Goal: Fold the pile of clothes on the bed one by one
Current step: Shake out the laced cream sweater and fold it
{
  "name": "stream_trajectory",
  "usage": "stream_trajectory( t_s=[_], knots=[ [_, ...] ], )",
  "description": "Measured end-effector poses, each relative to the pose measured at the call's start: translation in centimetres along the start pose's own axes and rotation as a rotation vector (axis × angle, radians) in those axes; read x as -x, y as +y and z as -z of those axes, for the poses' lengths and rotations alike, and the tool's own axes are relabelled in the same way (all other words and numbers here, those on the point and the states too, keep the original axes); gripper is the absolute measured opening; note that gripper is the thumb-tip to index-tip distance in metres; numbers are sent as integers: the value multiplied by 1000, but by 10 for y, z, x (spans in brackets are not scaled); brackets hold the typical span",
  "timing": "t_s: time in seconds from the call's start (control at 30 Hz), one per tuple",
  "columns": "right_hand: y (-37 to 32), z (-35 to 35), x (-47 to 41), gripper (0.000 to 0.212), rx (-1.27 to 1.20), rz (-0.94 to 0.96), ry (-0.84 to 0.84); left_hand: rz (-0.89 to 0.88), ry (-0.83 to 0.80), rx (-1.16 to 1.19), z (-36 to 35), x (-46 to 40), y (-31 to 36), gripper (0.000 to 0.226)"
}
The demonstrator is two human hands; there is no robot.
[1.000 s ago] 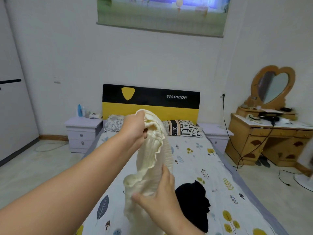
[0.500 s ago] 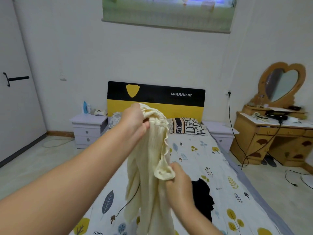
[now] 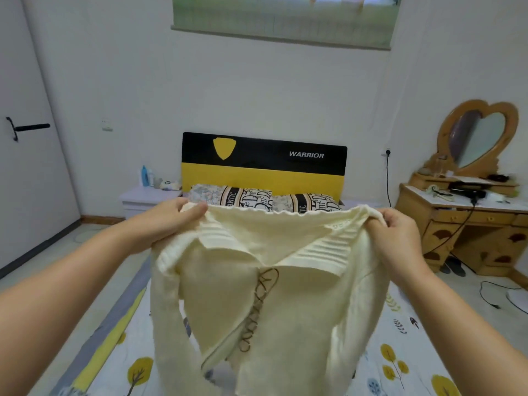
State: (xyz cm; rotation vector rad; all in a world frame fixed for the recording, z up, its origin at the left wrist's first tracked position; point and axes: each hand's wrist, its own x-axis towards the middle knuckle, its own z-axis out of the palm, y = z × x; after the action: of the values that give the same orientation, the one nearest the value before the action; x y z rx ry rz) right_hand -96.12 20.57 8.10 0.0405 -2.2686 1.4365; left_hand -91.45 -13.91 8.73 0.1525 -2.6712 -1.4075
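Note:
A cream knit sweater (image 3: 285, 304) with a ribbed collar and brown lacing down the front hangs spread out in front of me, above the bed (image 3: 405, 352). My left hand (image 3: 168, 221) grips its left shoulder. My right hand (image 3: 397, 235) grips its right shoulder. Both hands hold it at the same height, pulled wide apart. The sweater hides the middle of the bed and whatever lies behind it, including the dark garment seen earlier.
Patterned pillows (image 3: 265, 200) lie against a black and yellow headboard (image 3: 263, 164). A white nightstand (image 3: 148, 195) stands at the left, a wooden dresser (image 3: 468, 230) with a heart mirror at the right. Cables (image 3: 491, 295) lie on the floor.
My right hand has moved up and to the right from the bunched sweater to its other shoulder. The sweater now hangs opened out flat between both hands.

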Motion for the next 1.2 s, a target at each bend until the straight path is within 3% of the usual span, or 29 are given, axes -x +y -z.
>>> stream_trajectory(
  t_s=[0.1, 0.17, 0.23, 0.3, 0.5, 0.67, 0.8, 0.93, 1.2],
  knots=[
    [16, 12, -12, 21, 46, -43, -44, 33, -293, -79, 9, 11, -8, 75],
    [25, 18, -16, 24, 77, -62, -96, 52, -395, -186, 3, 19, -15, 61],
    [35, 21, -16, 25, 97, -74, -133, 1, -313, -246, -10, 20, -22, 30],
    [44, 23, -14, 21, 108, -86, -154, -40, -156, -139, -24, 23, -25, 8],
    [78, 25, -5, 25, 143, -137, -258, 85, 84, 136, -57, 39, -37, 21],
    [95, 29, 13, 33, 162, -127, -273, 106, 294, -2, -69, 47, -38, 22],
    [94, 37, 30, 44, 157, -97, -206, 96, 325, -129, -71, 56, -33, 35],
    [85, 50, 54, 37, 175, -36, -135, 82, 369, -204, -74, 77, -25, 42],
    [39, 87, 107, 34, 182, 75, -31, -16, 435, -167, -49, 136, -2, 40]
  ],
)
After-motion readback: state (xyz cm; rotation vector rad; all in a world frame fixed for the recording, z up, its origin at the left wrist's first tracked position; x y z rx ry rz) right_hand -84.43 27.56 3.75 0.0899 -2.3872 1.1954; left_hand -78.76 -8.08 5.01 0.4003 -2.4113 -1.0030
